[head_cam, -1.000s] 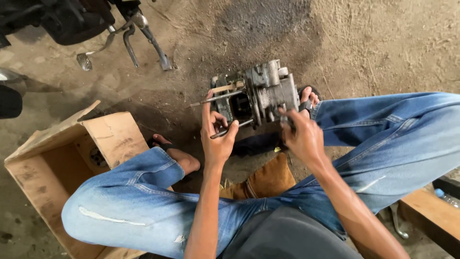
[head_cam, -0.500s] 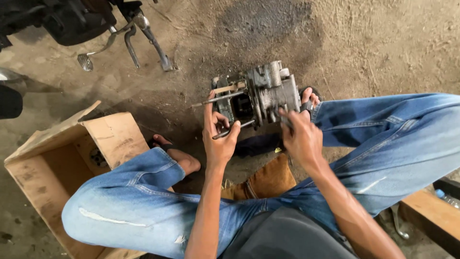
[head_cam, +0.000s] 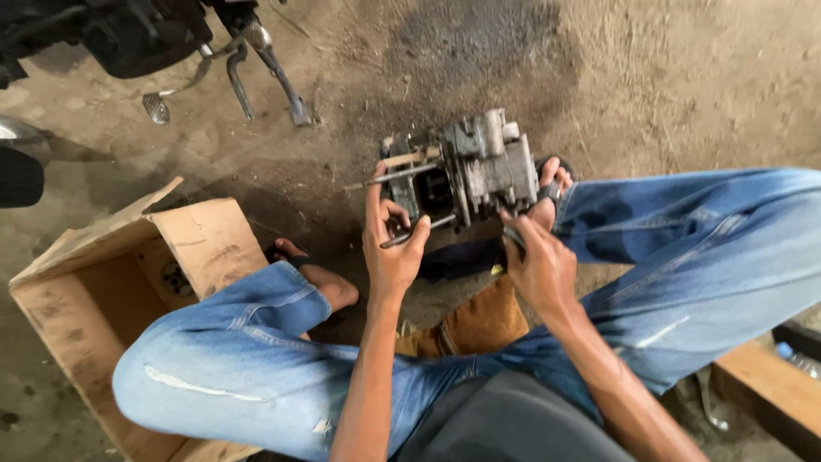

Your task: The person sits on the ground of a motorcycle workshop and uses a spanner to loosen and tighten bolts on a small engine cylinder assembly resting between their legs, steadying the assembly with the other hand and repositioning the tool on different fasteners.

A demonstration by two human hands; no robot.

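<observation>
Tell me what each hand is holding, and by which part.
Left hand grips a long stud of the engine block; right hand grips the block's lower right edge.

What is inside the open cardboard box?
Inside the cardboard box, one dark round part shows against the back wall. The left knee covers the box's near corner.

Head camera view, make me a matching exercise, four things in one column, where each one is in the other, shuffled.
Things:
1. cardboard box
2. engine block
3. left hand
4. right hand

Places:
A. on the dirt floor between the feet
B. gripping a long stud on the block's left side
C. open, beside the left knee
D. at the block's lower right edge

Pairs: 1-C, 2-A, 3-B, 4-D
</observation>
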